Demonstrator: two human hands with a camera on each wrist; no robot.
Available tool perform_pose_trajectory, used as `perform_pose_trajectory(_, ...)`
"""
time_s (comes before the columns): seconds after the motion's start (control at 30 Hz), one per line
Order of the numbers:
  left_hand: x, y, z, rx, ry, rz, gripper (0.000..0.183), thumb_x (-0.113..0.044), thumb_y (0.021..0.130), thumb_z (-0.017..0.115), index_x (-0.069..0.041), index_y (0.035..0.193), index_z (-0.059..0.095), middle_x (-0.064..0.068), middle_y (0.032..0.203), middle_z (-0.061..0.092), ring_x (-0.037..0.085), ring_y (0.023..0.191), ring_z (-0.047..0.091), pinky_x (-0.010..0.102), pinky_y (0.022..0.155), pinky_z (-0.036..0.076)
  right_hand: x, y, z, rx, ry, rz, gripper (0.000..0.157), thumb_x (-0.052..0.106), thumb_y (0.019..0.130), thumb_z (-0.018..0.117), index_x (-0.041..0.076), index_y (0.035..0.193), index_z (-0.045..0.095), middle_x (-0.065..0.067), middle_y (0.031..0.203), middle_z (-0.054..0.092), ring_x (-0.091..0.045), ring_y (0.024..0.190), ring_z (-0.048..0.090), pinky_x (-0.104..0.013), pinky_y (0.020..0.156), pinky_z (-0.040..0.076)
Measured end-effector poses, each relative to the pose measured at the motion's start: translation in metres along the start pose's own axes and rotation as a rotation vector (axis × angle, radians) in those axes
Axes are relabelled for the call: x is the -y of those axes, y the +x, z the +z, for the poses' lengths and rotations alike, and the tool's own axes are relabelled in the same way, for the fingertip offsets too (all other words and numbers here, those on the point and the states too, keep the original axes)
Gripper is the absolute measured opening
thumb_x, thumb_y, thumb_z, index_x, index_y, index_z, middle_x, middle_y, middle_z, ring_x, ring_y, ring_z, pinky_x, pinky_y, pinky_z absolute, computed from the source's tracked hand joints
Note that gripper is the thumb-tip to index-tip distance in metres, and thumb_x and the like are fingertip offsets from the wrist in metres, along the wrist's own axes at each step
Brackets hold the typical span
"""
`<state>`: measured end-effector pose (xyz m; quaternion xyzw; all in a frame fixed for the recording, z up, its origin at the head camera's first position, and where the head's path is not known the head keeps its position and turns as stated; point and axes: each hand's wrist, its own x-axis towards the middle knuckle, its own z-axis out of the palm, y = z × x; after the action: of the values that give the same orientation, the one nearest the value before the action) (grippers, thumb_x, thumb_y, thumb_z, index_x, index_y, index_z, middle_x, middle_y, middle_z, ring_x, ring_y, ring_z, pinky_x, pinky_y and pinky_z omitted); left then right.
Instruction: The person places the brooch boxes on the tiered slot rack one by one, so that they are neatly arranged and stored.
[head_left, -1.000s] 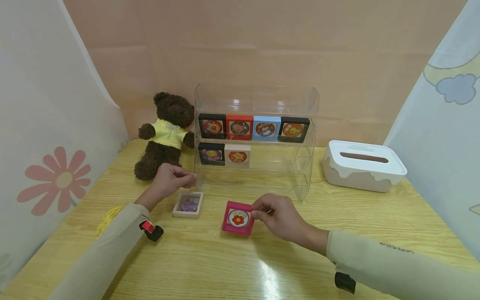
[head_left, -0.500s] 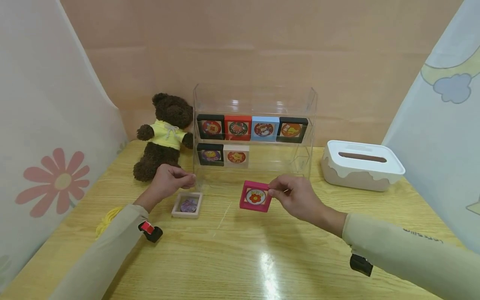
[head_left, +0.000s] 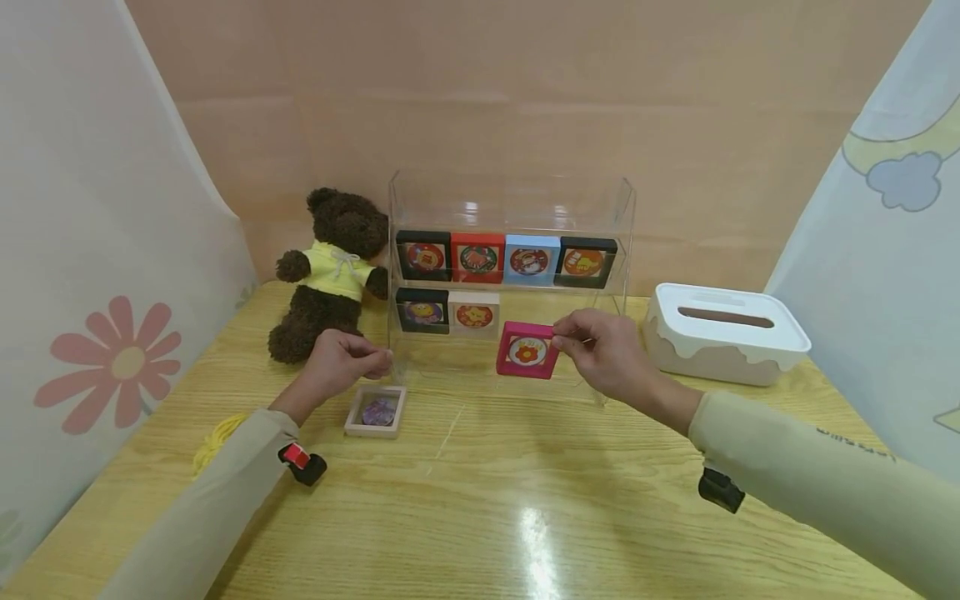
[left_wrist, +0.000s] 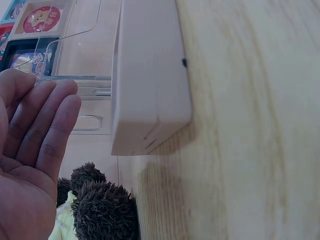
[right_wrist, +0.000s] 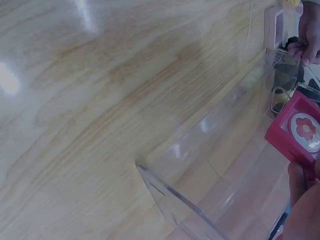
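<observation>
In the head view, my right hand (head_left: 611,354) pinches the right edge of a small square magenta display frame (head_left: 527,350) with a red-flower badge inside. It holds the frame upright before the lower tiers of a clear acrylic display rack (head_left: 555,312). My left hand (head_left: 337,367) pinches the rack's left side edge between thumb and forefinger. Just in front of that hand, a pale pink frame (head_left: 375,432) with a purple piece inside lies on the table. The left wrist view shows this pale frame (left_wrist: 150,75) close up, beside the left hand (left_wrist: 37,135).
Black, red (head_left: 477,258), light blue and black frames fill the rack's second tier. A black frame (head_left: 422,312) and a cream frame (head_left: 474,315) stand on the tier below. A teddy bear (head_left: 330,267) sits left, a tissue box (head_left: 727,333) right. Yellow yarn (head_left: 217,437) lies by the left sleeve.
My right hand has lifted the magenta frame from low over the table, carrying it forward and slightly right to the front of the rack. The left hand has stayed at the rack's edge.
</observation>
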<state>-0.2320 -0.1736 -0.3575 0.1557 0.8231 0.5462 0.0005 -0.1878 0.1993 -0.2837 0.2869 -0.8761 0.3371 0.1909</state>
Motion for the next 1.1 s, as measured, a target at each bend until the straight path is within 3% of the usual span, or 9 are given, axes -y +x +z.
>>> perform_pose_trajectory(0.2, -0.018, -0.005, 0.001, 0.002, 0.0, 0.005, 0.018, -0.005, 0.089, 0.067, 0.012, 0.089, 0.071, 0.02, 0.077, 0.069, 0.042, 0.073, 0.066, 0.042, 0.066, 0.056, -0.003, 0.013, -0.008, -0.009, -0.054, 0.023, 0.004, 0.0, 0.086, 0.069, 0.001, 0.09, 0.071, -0.009, 0.087, 0.069, -0.02, 0.071, 0.067, -0.04, 0.064, 0.056)
perform_pose_trajectory(0.3, -0.029, -0.01, 0.001, 0.002, 0.016, 0.0, 0.018, -0.003, 0.09, 0.065, 0.014, 0.089, 0.07, 0.021, 0.077, 0.068, 0.042, 0.074, 0.066, 0.043, 0.067, 0.056, -0.005, 0.019, -0.01, -0.03, -0.064, 0.007, 0.003, -0.001, 0.085, 0.069, -0.001, 0.088, 0.069, -0.012, 0.087, 0.069, -0.023, 0.072, 0.068, -0.042, 0.064, 0.056)
perform_pose_trajectory(0.47, -0.034, -0.013, 0.002, 0.007, 0.027, -0.006, 0.019, -0.003, 0.09, 0.065, 0.015, 0.09, 0.07, 0.023, 0.078, 0.068, 0.042, 0.075, 0.066, 0.043, 0.068, 0.056, -0.008, 0.027, -0.011, -0.062, -0.076, -0.001, 0.003, -0.003, 0.085, 0.068, -0.003, 0.088, 0.068, -0.015, 0.087, 0.068, -0.027, 0.072, 0.068, -0.044, 0.064, 0.056)
perform_pose_trajectory(0.7, -0.033, -0.012, 0.001, 0.011, 0.021, 0.003, 0.018, -0.004, 0.09, 0.065, 0.014, 0.09, 0.07, 0.023, 0.078, 0.068, 0.042, 0.075, 0.066, 0.042, 0.067, 0.056, -0.012, 0.035, -0.012, -0.107, -0.111, -0.015, 0.002, -0.002, 0.084, 0.069, -0.003, 0.084, 0.067, -0.015, 0.084, 0.068, -0.027, 0.07, 0.067, -0.045, 0.063, 0.055)
perform_pose_trajectory(0.97, -0.032, -0.013, 0.002, 0.01, 0.01, 0.002, 0.018, -0.003, 0.09, 0.065, 0.014, 0.09, 0.07, 0.022, 0.078, 0.068, 0.042, 0.075, 0.066, 0.039, 0.066, 0.056, -0.018, 0.04, -0.007, -0.103, -0.111, 0.023, 0.002, -0.001, 0.086, 0.068, -0.002, 0.087, 0.068, -0.014, 0.087, 0.068, -0.025, 0.073, 0.065, -0.043, 0.065, 0.055)
perform_pose_trajectory(1.1, -0.017, -0.007, 0.001, 0.009, -0.005, 0.002, 0.019, -0.007, 0.09, 0.067, 0.011, 0.09, 0.072, 0.019, 0.077, 0.069, 0.035, 0.073, 0.068, 0.037, 0.065, 0.057, -0.022, 0.04, -0.002, -0.105, -0.096, 0.015, 0.001, -0.003, 0.087, 0.067, -0.003, 0.087, 0.067, -0.017, 0.09, 0.068, -0.027, 0.074, 0.066, -0.045, 0.065, 0.055)
